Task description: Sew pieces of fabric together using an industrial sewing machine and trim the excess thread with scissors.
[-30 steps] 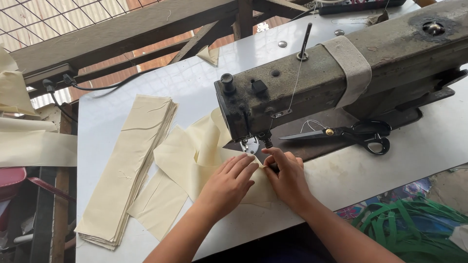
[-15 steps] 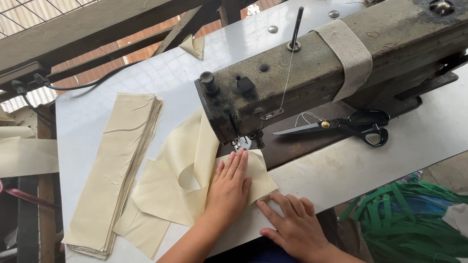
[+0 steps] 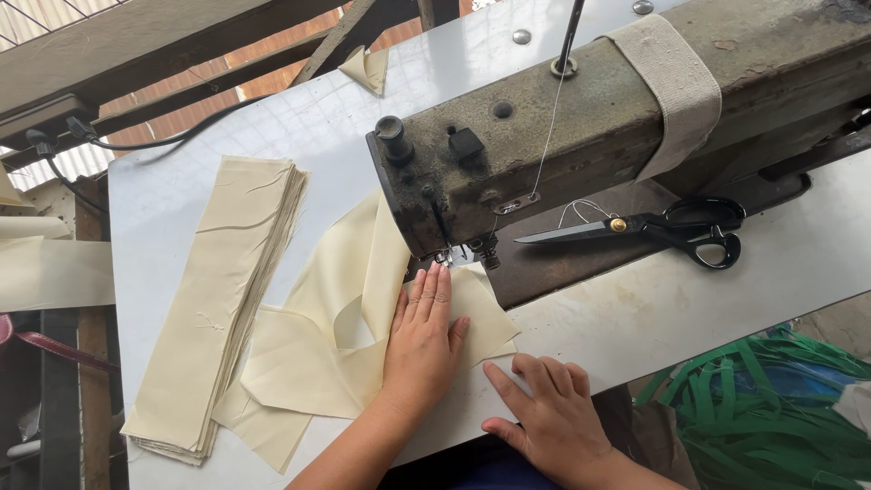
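The left hand (image 3: 422,340) lies flat, fingers together, pressing the cream fabric strip (image 3: 363,318) to the table; its fingertips point at the presser foot (image 3: 445,259) just ahead. The strip trails back and left from that palm. The right hand (image 3: 549,413) (farther from the needle) rests open on bare table (image 3: 635,318), gripping nothing.

Matt cream cloth strips (image 3: 358,299) lie on a smooth glossy white table (image 3: 726,290) beside a worn, tarnished metal sewing machine (image 3: 581,127).
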